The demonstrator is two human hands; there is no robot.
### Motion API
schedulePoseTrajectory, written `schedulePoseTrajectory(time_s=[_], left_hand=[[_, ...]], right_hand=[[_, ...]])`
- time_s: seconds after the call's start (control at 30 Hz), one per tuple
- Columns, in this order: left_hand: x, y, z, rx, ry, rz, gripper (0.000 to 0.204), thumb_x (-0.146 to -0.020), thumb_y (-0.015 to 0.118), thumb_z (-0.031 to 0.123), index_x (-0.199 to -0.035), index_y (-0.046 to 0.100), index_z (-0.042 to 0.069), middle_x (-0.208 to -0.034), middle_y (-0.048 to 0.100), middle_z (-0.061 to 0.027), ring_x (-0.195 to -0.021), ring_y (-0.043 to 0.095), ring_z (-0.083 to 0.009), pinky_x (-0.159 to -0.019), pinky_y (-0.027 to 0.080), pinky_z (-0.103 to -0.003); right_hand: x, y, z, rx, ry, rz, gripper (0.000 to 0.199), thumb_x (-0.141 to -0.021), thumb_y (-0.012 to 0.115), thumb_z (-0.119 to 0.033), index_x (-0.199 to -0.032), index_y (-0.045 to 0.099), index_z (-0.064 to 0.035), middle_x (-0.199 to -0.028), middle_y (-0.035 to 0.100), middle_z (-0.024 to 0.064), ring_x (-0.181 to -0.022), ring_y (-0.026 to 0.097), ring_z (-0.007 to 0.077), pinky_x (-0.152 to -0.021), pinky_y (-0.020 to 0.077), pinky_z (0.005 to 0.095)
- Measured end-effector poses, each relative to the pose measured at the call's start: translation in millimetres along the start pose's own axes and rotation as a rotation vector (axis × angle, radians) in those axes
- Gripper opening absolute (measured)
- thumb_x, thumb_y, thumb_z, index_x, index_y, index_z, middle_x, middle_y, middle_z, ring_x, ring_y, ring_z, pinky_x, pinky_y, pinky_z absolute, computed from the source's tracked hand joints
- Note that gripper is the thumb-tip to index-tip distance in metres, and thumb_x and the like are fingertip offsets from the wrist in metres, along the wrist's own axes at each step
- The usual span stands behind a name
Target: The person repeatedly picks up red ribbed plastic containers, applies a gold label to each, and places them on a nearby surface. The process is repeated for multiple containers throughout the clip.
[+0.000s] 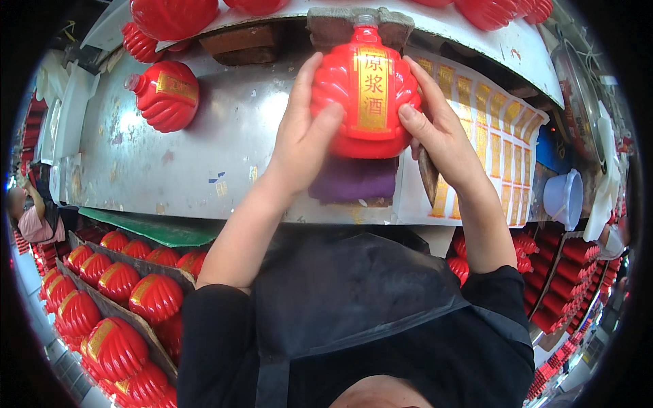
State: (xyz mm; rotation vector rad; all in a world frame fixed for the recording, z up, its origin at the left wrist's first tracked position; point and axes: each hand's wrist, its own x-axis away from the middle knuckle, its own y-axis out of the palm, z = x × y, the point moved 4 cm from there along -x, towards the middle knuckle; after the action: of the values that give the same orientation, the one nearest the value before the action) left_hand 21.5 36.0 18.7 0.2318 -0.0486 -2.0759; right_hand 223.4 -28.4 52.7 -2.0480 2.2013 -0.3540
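Note:
A glossy red bottle (371, 144) with swirled ribs and a clear neck lies between my two hands, its neck toward the far side. A gold label strip with printed characters runs down its middle. My left hand (304, 132) curves around its left side, thumb on the ribs. Around the right side closes my right hand (442, 132), thumb near the label's edge. A pointed brown tool (428, 175), seemingly wooden, sticks out beneath the right palm; how it is held is hidden. Under the bottle's near end is a folded purple cloth (355, 182).
Right of the bottle lies a sheet of gold labels (500, 153). Another red bottle (166, 96) rests on the metal table (224, 143) at left. Red bottles fill cardboard-divided rows (115, 282) at lower left. A pale bucket (563, 198) stands at right. Another person (42, 217) is at far left.

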Motion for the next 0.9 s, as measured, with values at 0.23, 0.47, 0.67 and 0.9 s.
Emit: schedulePoseTrajectory(time_s=[0.23,0.47,0.67,0.9], left_hand=[[-2.6,-6.6,11.4,-0.328,0.226,0.060,0.068,-0.101,0.063,0.029,-0.157,0.039,0.000,-0.155,0.044,-0.0237,-0.143,0.046,-0.0350,-0.120,0.036,-0.042],[-2.6,5.4,14.8,-0.563,0.314,0.099,0.071,-0.093,0.073,0.032,-0.151,0.046,0.002,-0.154,0.040,-0.0243,-0.141,0.046,-0.0394,-0.118,0.039,-0.045],[-0.1,2.6,14.3,-0.532,0.308,0.081,0.069,-0.095,0.070,0.032,-0.153,0.047,0.003,-0.155,0.040,-0.0238,-0.143,0.044,-0.0382,-0.119,0.037,-0.044],[-2.0,-5.8,13.9,-0.371,0.231,0.049,0.062,-0.100,0.066,0.033,-0.152,0.051,0.003,-0.157,0.041,-0.0215,-0.147,0.042,-0.0350,-0.122,0.034,-0.042]], right_hand=[[5.3,4.3,-13.9,0.210,-0.034,0.086,0.086,-0.096,0.070,-0.042,-0.160,0.036,0.0034,-0.149,0.057,0.0286,-0.137,0.058,0.0344,-0.113,0.0445,0.0386],[5.3,10.7,-15.2,0.333,-0.047,0.132,0.094,-0.088,0.076,-0.044,-0.160,0.037,0.0029,-0.140,0.062,0.0284,-0.121,0.065,0.0334,-0.102,0.0510,0.0382],[5.5,10.4,-10.6,0.330,-0.115,0.129,0.089,-0.094,0.077,-0.038,-0.165,0.034,-0.0038,-0.138,0.062,0.0180,-0.088,0.063,0.0106,-0.078,0.0538,0.0254],[4.2,6.2,-6.6,0.154,-0.013,0.095,0.095,-0.091,0.074,-0.048,-0.161,0.035,0.0038,-0.145,0.060,0.0302,-0.133,0.062,0.0365,-0.110,0.0475,0.0380]])
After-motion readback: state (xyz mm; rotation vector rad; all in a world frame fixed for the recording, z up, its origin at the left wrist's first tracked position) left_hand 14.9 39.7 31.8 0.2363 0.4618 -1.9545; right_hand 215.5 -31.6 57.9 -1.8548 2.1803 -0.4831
